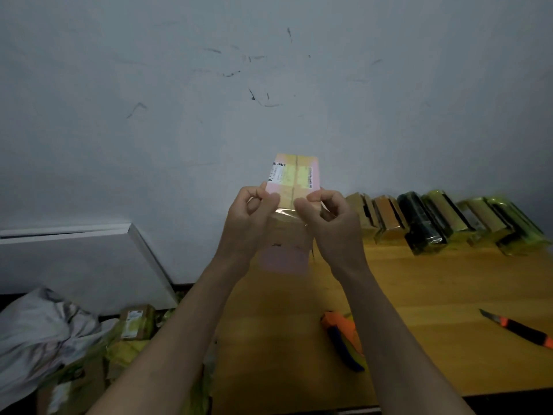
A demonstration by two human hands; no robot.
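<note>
Holding the parcel (294, 175) up off the bench (419, 289), I had it raised in front of the wall, well above the wood and touching nothing but my hands. Its long axis ran straight away from me: the labelled end pointed up and outward, the near end dropped down between my wrists, dim and hard to read. A centre seam followed that same axis.

My left hand (254, 211) pinched the left edge and my right hand (326, 217) the right edge, both at about the middle of the parcel's length. The fingers (270, 197) of both were curled and clamped on it, thumbs turned inward toward the seam. Between the two thumbs lay a strip of clear tape (285, 211), crossing the seam at right angles, its glossy edge just beside the right thumb.

That was the relation I judged the next move to hang on. The tape sat directly between the hands and just nearer me than the pinching fingertips, a touch closer to the right. Peeling it would likely mean a pull across the seam, with the left hand bracing.

The utility knife (517, 328) lay on the bench well apart to my right, closer to the right hand than the left. A row of wrapped parcels (434, 223) stood against the wall behind it.
</note>
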